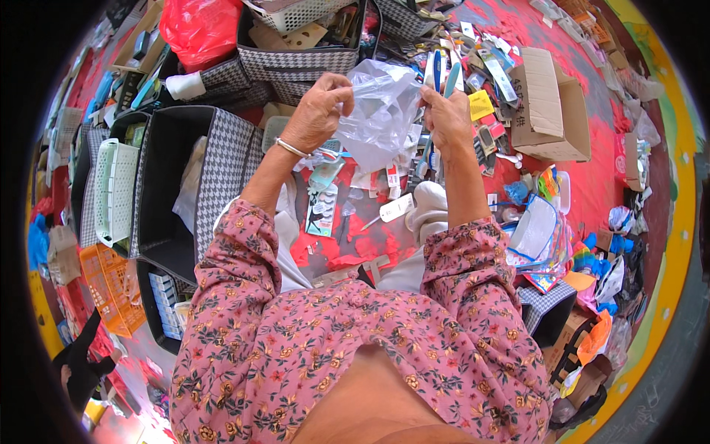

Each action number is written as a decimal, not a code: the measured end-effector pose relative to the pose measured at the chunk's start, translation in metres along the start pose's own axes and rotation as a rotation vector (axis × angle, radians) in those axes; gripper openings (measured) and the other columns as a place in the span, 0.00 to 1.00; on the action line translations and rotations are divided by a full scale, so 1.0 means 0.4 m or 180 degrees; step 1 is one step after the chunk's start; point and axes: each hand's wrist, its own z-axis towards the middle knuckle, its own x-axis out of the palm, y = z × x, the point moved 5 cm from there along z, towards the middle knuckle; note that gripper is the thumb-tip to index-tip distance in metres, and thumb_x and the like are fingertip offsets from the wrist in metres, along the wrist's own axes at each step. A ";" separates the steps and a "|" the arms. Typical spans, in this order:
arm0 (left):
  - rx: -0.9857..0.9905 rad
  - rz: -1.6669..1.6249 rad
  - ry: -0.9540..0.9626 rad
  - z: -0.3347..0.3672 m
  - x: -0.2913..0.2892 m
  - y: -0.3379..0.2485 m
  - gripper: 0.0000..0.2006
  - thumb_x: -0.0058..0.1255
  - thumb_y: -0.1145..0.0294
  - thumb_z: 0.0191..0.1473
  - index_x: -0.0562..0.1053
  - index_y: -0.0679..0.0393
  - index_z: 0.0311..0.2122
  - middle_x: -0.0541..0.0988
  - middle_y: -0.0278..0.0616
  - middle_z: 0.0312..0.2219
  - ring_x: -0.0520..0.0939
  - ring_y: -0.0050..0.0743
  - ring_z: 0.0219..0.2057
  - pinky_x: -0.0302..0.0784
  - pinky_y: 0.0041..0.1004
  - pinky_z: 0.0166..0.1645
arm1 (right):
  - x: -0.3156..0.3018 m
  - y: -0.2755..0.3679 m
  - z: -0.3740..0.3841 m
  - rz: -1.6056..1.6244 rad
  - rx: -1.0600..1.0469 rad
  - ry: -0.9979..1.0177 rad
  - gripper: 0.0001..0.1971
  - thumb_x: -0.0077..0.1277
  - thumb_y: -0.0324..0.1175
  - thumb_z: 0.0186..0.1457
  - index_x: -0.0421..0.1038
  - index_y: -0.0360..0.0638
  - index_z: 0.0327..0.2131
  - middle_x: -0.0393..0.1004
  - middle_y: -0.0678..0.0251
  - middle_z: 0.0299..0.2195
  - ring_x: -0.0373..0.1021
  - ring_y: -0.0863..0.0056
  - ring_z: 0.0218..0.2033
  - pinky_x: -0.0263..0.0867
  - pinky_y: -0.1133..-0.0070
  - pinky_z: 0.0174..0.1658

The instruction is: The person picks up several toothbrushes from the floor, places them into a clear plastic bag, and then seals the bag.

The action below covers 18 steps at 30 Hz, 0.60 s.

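In front of me a clear plastic bag (379,115) hangs stretched between my two hands. My left hand (322,111), with a white bangle on its wrist, pinches the bag's left edge between thumb and fingers. On the other side, my right hand (448,118) is closed at the bag's right edge. Several slim long-handled items stick up from its fingers, among them a teal one (452,78) and a blue one (437,70); their exact kind I cannot make out. Below the bag, a printed blister card (322,211) and a white tag (396,208) lie on the red-stained ground.
Houndstooth fabric storage boxes (235,152) stand at the left, with a pale green basket (116,192) and an orange basket (111,288). Small packaged goods (488,137) are heaped ahead. An open cardboard box (547,111) and plastic-wrapped items (540,229) lie at the right.
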 end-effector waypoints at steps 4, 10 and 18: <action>-0.0360 0.0296 0.0400 -0.026 0.014 0.048 0.12 0.36 0.85 0.35 0.68 0.60 0.28 0.69 0.46 0.29 0.72 0.43 0.32 0.66 0.28 0.38 | -0.006 -0.008 0.008 -0.0033 -0.0010 -0.0064 0.06 0.46 0.26 0.45 0.65 0.36 0.19 0.65 0.66 0.13 0.52 0.86 0.05 0.44 0.87 0.08; -0.0568 0.0759 0.0195 -0.044 0.033 0.082 0.21 0.33 0.85 0.37 0.62 0.61 0.42 0.68 0.53 0.32 0.70 0.51 0.35 0.65 0.33 0.40 | 0.026 -0.009 -0.013 -0.0209 0.0120 0.0275 0.06 0.46 0.27 0.46 0.64 0.36 0.20 0.65 0.67 0.13 0.50 0.88 0.05 0.44 0.87 0.08; -0.0753 0.0330 0.0184 -0.028 0.014 0.087 0.20 0.36 0.85 0.34 0.59 0.69 0.39 0.69 0.60 0.33 0.69 0.57 0.37 0.64 0.37 0.42 | 0.008 0.039 -0.020 -0.0537 -0.0592 -0.0111 0.09 0.45 0.35 0.49 0.66 0.39 0.24 0.63 0.72 0.14 0.50 0.90 0.08 0.44 0.90 0.10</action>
